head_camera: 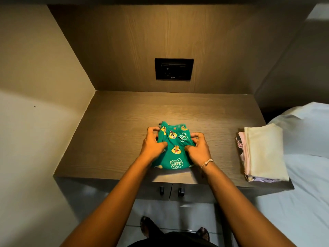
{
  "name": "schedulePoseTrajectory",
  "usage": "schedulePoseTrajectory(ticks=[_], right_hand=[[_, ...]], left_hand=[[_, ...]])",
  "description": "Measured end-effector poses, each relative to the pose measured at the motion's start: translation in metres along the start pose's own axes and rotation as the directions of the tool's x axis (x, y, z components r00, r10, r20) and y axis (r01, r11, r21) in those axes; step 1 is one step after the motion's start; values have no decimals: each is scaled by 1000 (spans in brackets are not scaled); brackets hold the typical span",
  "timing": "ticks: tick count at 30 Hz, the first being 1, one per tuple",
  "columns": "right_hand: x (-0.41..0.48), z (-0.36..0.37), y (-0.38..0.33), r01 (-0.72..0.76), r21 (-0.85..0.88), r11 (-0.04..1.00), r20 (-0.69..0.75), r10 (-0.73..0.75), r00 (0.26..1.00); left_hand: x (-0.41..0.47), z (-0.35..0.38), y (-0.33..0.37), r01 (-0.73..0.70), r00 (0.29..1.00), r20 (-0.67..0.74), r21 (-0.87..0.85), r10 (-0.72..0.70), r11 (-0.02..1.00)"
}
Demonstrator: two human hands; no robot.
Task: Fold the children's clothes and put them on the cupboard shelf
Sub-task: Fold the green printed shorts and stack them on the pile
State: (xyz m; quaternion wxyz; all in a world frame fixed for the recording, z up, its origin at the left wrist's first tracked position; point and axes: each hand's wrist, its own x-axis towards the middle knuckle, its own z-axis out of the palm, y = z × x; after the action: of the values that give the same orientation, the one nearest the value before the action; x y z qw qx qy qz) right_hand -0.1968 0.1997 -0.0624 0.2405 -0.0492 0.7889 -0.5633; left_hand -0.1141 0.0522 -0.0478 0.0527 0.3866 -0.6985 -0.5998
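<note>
Green garment [175, 150] with chipmunk print, partly folded, lying flat on the wooden shelf [114, 139] between my two hands, its near hem close to the shelf's front edge. My left hand [153, 141] grips the garment's left side, fingers curled over the far corner, thumb on the cloth; my right hand [198, 148] pinches the right side, fingers curled into a bunched fold. A thread bracelet [207, 163] circles my right wrist. Well to the right of my right hand, a stack of folded clothes [263, 154], pale yellow on top, pink prints beneath, lies at the shelf's right end. Beyond my fingertips, a black socket panel [174, 69] sits in the back wall. Below my wrists, two dark door handles [170, 190]; right of the stack, a white bed [306, 175]
</note>
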Motion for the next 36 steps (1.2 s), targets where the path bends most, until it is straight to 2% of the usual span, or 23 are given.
schedulePoseTrajectory(ticks=[4, 10, 14, 19, 21, 24, 25, 26, 27, 28, 29, 31, 33, 36], right_hand=[[-5, -7, 2, -5, 102, 995, 86, -3, 996], [-13, -42, -8, 13, 211, 977, 66, -27, 997], [-40, -107, -24, 148, 176, 973, -88, -134, 987], [-58, -202, -27, 277, 86, 957, -332, -235, 914], [-52, -234, -17, 238, 33, 971, -388, -207, 898], [-34, -259, 6, 99, -34, 994, -404, -105, 909], [-30, -262, 14, 49, -68, 996, -403, -72, 912], [-27, -264, 22, 1, -127, 992, -395, -52, 917], [-28, -263, 30, -51, -205, 977, -386, -32, 922], [-30, -262, 38, -78, -280, 957, -386, -38, 922], [-34, -261, 44, -82, -360, 929, -401, -75, 913], [-40, -261, 44, 16, -485, 875, -415, -247, 876], [-34, -261, 40, 125, -596, 793, -296, -362, 884], [-13, -254, 53, 170, -686, 708, -49, -278, 959]], left_hand=[[-9, -2, -5, -41, 984, 169, -124, 62, 991], [-26, 18, 20, -63, 966, 221, -289, 131, 955], [-46, 58, 52, -100, 915, 333, -360, 228, 928], [-64, 150, 89, -106, 825, 471, -411, 311, 905], [-62, 186, 100, -76, 809, 510, -403, 293, 912], [-51, 225, 100, -44, 798, 561, -309, 220, 950], [-48, 233, 95, -118, 804, 549, -231, 230, 966], [-46, 238, 88, -252, 813, 519, -92, 263, 963], [-45, 240, 79, -398, 822, 481, 102, 305, 912], [-44, 240, 69, -514, 822, 433, 283, 370, 810], [-44, 237, 58, -595, 796, 407, 391, 448, 702], [-47, 232, 47, -716, 698, 409, 437, 588, 545], [-45, 235, 43, -782, 617, 476, 456, 626, 425], [-35, 247, 37, -788, 610, 584, 521, 536, 329]])
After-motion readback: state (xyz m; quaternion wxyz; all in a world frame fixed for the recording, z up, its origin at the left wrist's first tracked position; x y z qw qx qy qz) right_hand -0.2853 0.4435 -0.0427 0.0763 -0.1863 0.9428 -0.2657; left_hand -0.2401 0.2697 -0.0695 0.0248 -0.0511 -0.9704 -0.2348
